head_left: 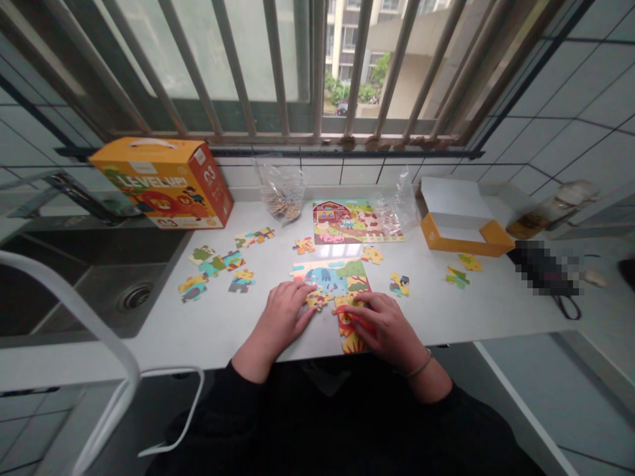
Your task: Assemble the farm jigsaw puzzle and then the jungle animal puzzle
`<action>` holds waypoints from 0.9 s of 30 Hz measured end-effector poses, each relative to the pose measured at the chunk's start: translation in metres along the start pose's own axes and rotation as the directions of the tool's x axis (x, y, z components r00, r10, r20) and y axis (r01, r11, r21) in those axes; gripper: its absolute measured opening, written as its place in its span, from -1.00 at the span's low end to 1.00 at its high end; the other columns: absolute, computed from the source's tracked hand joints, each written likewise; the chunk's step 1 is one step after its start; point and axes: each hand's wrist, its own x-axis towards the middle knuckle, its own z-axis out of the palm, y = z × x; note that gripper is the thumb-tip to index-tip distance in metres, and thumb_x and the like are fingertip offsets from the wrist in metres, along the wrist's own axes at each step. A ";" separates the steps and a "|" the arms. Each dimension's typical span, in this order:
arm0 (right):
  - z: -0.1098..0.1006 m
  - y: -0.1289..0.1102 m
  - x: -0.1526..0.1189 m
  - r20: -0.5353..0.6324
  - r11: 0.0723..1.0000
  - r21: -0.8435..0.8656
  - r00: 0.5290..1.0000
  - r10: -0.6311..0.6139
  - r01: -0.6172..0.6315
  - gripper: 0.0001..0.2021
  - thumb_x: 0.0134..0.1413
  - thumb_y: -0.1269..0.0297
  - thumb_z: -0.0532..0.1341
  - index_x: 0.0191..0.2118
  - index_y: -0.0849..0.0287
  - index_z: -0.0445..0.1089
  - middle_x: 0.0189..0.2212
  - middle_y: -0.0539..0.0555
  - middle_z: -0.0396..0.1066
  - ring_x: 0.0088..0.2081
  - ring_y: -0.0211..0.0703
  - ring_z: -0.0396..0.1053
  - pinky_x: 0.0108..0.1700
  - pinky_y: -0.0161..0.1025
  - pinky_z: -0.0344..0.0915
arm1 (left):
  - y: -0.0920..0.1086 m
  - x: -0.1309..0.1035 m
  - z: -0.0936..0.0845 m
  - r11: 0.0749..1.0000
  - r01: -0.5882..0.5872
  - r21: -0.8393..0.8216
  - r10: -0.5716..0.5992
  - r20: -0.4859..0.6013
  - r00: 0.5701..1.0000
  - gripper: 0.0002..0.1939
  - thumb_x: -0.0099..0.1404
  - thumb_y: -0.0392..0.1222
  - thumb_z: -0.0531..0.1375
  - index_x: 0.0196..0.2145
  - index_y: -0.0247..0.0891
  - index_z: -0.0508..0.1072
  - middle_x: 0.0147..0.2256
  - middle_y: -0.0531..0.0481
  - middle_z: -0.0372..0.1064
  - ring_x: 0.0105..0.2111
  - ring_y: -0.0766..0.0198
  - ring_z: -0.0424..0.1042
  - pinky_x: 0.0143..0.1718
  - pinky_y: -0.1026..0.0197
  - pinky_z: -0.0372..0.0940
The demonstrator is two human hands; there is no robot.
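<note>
On the white counter, a partly joined puzzle (325, 276) shows a blue elephant and a tree. My left hand (284, 316) is at its lower left, thumb and fingers closed around a yellow puzzle piece (317, 301) by the puzzle's lower edge. My right hand (389, 327) rests with its fingers apart over the right side of the red and yellow lion section (350, 330), which reaches toward the counter's front edge. Its fingertips touch this section; whether they grip a piece is hidden. Loose yellow pieces (372, 254) lie just above the puzzle.
Loose pieces (213, 264) spread at the left, others (457, 277) at the right. Behind stand an orange box (163, 185), a bag of pieces (281, 198), a farm picture (342, 221) and an open box (466, 235). A sink (133, 297) is far left.
</note>
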 end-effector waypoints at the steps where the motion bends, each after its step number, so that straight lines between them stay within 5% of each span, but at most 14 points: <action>1: 0.000 0.000 0.000 0.002 1.000 0.002 1.000 -0.001 0.001 -0.65 0.45 0.30 0.30 0.24 -0.11 0.59 0.15 0.19 0.54 0.16 0.15 0.49 0.22 0.18 0.45 | -0.007 -0.002 -0.004 1.000 0.007 0.011 -0.007 0.001 1.000 -0.59 0.53 -0.14 0.29 0.29 -0.11 0.48 0.22 -0.21 0.51 0.24 -0.13 0.44 0.22 -0.19 0.33; 7: 0.004 0.003 -0.001 0.007 1.000 -0.004 1.000 0.003 -0.003 -0.71 0.42 0.30 0.32 0.16 -0.13 0.61 0.16 0.17 0.55 0.16 0.15 0.50 0.22 0.19 0.45 | -0.025 -0.007 -0.019 0.998 -0.043 0.054 0.040 0.060 0.997 -0.70 0.57 -0.22 0.19 0.18 -0.08 0.55 0.25 -0.18 0.50 0.24 -0.10 0.44 0.23 -0.19 0.32; 27: 0.003 0.003 -0.001 0.005 1.000 -0.006 1.000 -0.004 0.004 -0.76 0.45 0.28 0.30 0.12 -0.10 0.61 0.13 0.16 0.55 0.14 0.16 0.50 0.21 0.19 0.43 | -0.022 -0.001 -0.012 0.997 -0.042 0.062 0.042 0.016 0.999 -0.67 0.59 -0.26 0.14 0.20 -0.07 0.55 0.34 -0.17 0.45 0.35 -0.07 0.38 0.36 -0.24 0.27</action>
